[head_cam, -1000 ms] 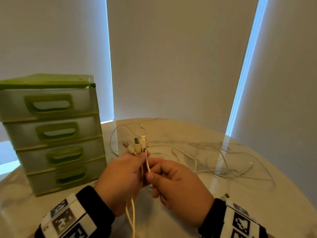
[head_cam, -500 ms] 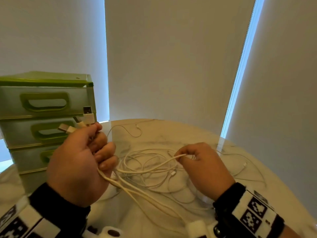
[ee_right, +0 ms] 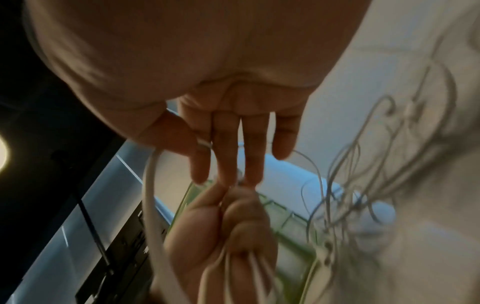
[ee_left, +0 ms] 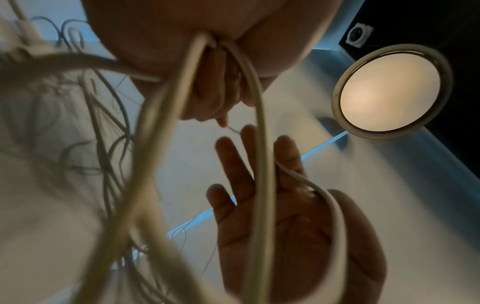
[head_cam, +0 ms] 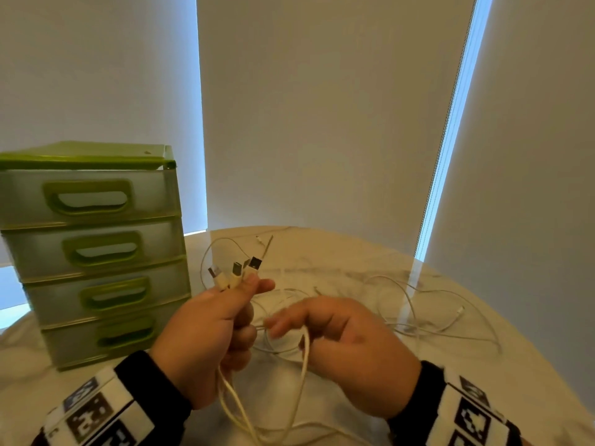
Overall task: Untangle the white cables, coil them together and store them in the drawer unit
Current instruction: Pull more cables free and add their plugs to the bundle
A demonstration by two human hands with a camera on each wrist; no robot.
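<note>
Left hand (head_cam: 206,333) fisted round cables (head_cam: 299,365), plugs (head_cam: 235,273) bunched upward, likely aligning ends for coiling. Right hand (head_cam: 347,346) fingers straight, loop draped over. Rest sprawls on table (head_cam: 483,381); drawer unit (head_cam: 93,252) closed, left.

A round bench (head_cam: 370,262) with a pale, marbled top stands before closed light grey roller blinds (head_cam: 322,107), with narrow strips of blue daylight (head_cam: 450,130) showing between the panels. A round ceiling lamp (ee_left: 389,90) with a pale rim is lit, as seen from the left wrist view. Black wristbands carrying black-and-white coded markers (head_cam: 93,423) are visible at the lower edge of the head view.
</note>
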